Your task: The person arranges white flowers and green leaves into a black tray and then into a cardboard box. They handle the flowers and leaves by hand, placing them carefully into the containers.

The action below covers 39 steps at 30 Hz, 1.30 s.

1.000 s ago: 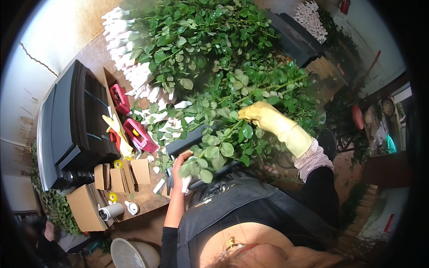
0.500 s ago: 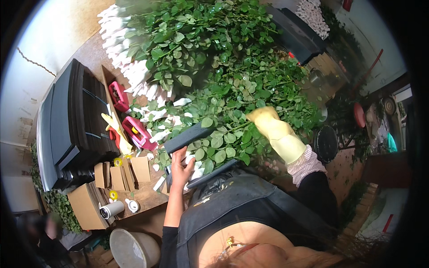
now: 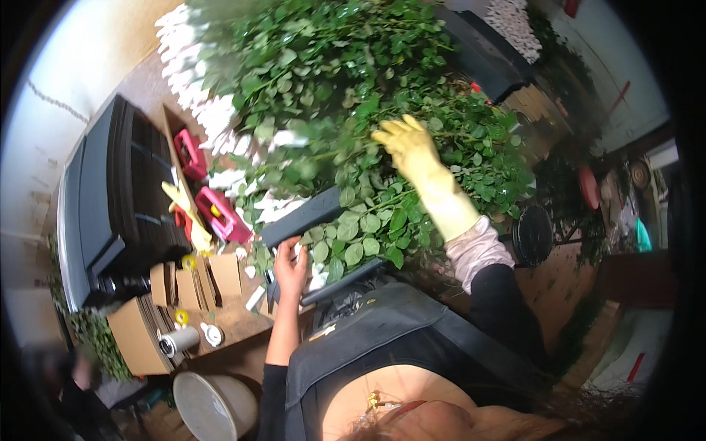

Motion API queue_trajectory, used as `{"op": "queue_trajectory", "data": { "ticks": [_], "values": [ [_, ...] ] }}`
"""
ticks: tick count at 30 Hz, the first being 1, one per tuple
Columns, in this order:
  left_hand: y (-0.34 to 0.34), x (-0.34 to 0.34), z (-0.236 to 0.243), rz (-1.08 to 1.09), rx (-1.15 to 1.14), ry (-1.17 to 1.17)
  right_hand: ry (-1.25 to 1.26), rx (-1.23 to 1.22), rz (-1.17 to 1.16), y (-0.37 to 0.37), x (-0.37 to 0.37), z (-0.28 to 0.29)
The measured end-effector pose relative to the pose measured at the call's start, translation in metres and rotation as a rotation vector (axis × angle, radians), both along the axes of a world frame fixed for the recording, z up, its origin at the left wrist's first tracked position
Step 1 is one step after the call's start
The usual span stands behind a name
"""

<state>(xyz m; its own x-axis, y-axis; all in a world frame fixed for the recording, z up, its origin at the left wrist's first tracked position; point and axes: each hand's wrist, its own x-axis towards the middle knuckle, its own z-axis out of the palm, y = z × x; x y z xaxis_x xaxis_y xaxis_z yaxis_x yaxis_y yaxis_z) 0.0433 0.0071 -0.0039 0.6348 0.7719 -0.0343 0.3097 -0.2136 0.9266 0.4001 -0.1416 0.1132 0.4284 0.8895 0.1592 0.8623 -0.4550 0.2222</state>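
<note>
A dark trough (image 3: 305,217) in front of me holds leafy rose stems (image 3: 364,228), with white-sleeved heads at its left end. My bare left hand (image 3: 289,268) is at that end, thumb and fingers closed round a white-sleeved rose head (image 3: 297,251) that is partly hidden. Above the leaves beyond the trough, my right hand (image 3: 408,151) wears a long yellow rubber glove. Its fingers are spread, with nothing seen in them. Beneath and beyond it lies a big heap of green rose stems (image 3: 323,73), their white-sleeved heads (image 3: 191,81) pointing left.
Stacked dark sheets (image 3: 110,198) stand at the left, beside pink tape dispensers (image 3: 222,214) and a spare yellow glove (image 3: 187,209). Cardboard pieces (image 3: 193,290) and a grey cylinder (image 3: 179,341) lie nearer. A pale bucket (image 3: 213,406) stands below; a black round lid (image 3: 532,235) is at right.
My gloved right hand has moved up and left, from the near leaves to the heap, and its fingers have spread. My left hand stays at the trough's left end.
</note>
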Motion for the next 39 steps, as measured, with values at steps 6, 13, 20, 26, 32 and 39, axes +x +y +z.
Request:
{"op": "queue_trajectory", "data": {
  "ticks": [6, 13, 20, 26, 32, 39],
  "values": [
    [-0.001, -0.002, 0.0, 0.007, 0.124, -0.006, 0.16, 0.67, 0.208, -0.023, 0.002, 0.068],
    [-0.001, -0.002, 0.004, 0.046, 0.112, 0.05, 0.09, 0.589, 0.416, 0.003, -0.015, 0.111],
    [-0.001, -0.001, 0.004, 0.028, 0.155, 0.044, 0.527, 0.283, 0.529, -0.053, -0.012, 0.051],
    [-0.007, 0.001, 0.007, 0.065, 0.18, 0.029, 0.529, 0.057, 0.316, -0.099, -0.012, -0.057],
    [-0.005, 0.0, 0.009, 0.076, 0.137, 0.112, 0.062, -0.243, 0.229, -0.044, -0.035, 0.044],
    [-0.004, 0.001, 0.021, -0.008, 0.094, 0.125, 0.755, -0.229, 0.044, 0.063, -0.226, 0.071]
  ]
}}
